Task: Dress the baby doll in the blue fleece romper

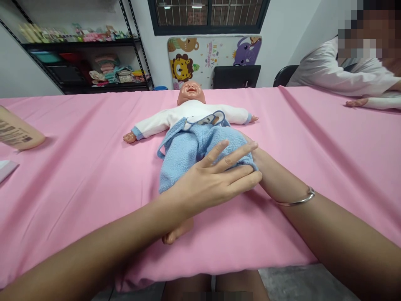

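Doll (191, 94) lies face-up on the counter (94, 179), both arms sleeved, blue garment (178, 156) over hips. One foot (178, 232) shows; I judge the other leg unfinished. My left hand (209, 179) crosses it, fingers partly apart; right hand (259, 158) mostly hidden, cannot tell its fingers.

Smooth, glossy plastic-looking doll (191, 96), nubbly matt fleece trousers (181, 154), soft matt cloth top (156, 124), smooth pink tablecloth (94, 175) of faintly sheeny fabric, polished metal bangle (296, 203), smooth plastic bottle (19, 136), dark rack (84, 44), probably metal.
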A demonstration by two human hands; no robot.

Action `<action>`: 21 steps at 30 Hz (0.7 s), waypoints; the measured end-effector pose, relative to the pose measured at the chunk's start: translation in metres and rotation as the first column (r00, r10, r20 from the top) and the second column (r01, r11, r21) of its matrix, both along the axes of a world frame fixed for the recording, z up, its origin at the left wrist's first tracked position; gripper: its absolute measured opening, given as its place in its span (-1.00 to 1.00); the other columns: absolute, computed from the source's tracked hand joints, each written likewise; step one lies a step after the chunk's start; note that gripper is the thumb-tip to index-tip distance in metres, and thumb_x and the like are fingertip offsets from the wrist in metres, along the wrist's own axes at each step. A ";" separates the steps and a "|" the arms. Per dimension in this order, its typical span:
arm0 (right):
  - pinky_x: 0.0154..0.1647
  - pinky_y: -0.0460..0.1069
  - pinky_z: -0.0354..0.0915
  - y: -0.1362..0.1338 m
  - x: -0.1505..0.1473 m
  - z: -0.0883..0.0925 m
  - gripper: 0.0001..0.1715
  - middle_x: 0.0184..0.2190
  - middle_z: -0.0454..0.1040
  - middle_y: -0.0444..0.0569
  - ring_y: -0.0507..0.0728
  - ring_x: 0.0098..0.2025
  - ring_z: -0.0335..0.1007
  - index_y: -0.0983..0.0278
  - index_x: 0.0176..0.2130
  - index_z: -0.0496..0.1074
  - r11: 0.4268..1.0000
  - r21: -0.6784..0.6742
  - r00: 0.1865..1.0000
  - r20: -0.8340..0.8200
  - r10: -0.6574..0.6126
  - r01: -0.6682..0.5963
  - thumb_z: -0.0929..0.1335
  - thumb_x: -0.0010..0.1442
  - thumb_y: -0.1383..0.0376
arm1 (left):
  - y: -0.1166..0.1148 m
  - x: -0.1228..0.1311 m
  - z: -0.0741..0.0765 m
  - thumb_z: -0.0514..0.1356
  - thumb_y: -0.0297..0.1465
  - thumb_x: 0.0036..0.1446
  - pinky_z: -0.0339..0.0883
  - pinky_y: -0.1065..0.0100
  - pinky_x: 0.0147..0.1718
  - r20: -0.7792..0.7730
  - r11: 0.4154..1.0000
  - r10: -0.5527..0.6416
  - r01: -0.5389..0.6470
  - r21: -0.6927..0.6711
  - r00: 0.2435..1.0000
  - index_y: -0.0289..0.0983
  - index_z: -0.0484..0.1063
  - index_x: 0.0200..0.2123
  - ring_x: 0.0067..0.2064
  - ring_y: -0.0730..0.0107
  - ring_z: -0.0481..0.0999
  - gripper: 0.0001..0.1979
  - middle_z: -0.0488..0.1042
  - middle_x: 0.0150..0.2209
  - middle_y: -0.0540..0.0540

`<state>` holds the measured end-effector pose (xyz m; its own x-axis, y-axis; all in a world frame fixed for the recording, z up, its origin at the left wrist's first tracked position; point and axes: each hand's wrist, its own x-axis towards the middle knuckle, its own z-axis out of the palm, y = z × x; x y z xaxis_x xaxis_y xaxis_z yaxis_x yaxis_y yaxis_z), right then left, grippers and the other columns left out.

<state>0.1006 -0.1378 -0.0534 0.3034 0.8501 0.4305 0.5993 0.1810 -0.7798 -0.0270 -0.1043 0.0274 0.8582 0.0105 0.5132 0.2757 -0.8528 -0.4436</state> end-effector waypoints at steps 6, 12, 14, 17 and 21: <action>-0.11 0.23 0.49 0.003 0.007 0.010 -0.33 0.37 -0.07 -0.24 0.26 0.24 0.25 -0.28 0.37 -0.16 0.986 -0.089 0.984 -0.122 0.128 -0.140 0.13 0.41 0.20 | 0.000 0.009 -0.001 0.06 -0.52 0.32 -0.10 -0.02 0.41 0.246 1.000 0.001 -0.008 0.030 0.969 -0.11 0.43 -0.10 0.35 0.30 0.17 -0.77 0.51 0.01 0.14; 0.31 0.54 -0.21 0.018 -0.065 0.039 -0.28 0.37 -0.13 -0.07 0.35 0.45 -0.35 -0.13 0.40 -0.51 0.913 -0.008 0.894 -0.201 -0.401 0.407 0.03 0.43 0.17 | -0.002 0.017 0.000 -0.02 -0.55 0.36 0.07 -0.02 0.35 0.266 0.999 0.047 -0.040 -0.031 0.963 -0.21 0.45 -0.09 0.26 0.21 0.31 -0.73 0.53 -0.07 0.11; 0.34 0.52 -0.34 0.028 -0.081 0.042 -0.34 0.34 -0.08 0.02 0.29 0.45 -0.40 -0.06 0.43 -0.35 0.835 0.027 0.819 -0.216 -0.532 0.549 -0.02 0.44 0.21 | -0.003 0.018 0.001 -0.01 -0.57 0.35 0.13 -0.02 0.32 0.236 0.998 0.050 -0.039 -0.048 0.970 -0.20 0.45 -0.11 0.25 0.22 0.31 -0.72 0.53 -0.11 0.11; 0.33 0.53 -0.22 0.038 -0.080 0.032 -0.41 0.24 0.09 0.10 0.23 0.38 -0.13 -0.01 0.36 -0.02 0.815 0.081 0.810 -0.204 -0.550 0.574 -0.06 0.44 0.27 | -0.002 0.020 0.001 0.00 -0.55 0.34 0.14 0.06 0.31 0.202 0.998 0.039 -0.027 -0.063 0.979 -0.13 0.44 -0.16 0.19 0.31 0.36 -0.73 0.52 -0.18 0.15; 0.20 0.32 0.27 0.050 -0.044 0.003 -0.54 -0.03 0.32 0.06 0.12 0.05 0.33 -0.03 0.25 0.13 0.913 0.155 0.926 -0.076 -0.370 0.377 0.03 0.45 0.23 | 0.001 0.019 0.000 0.03 -0.54 0.32 0.17 0.18 0.24 0.218 1.000 0.019 -0.024 0.019 0.976 -0.11 0.41 -0.19 -0.03 0.41 0.45 -0.76 0.50 -0.28 0.17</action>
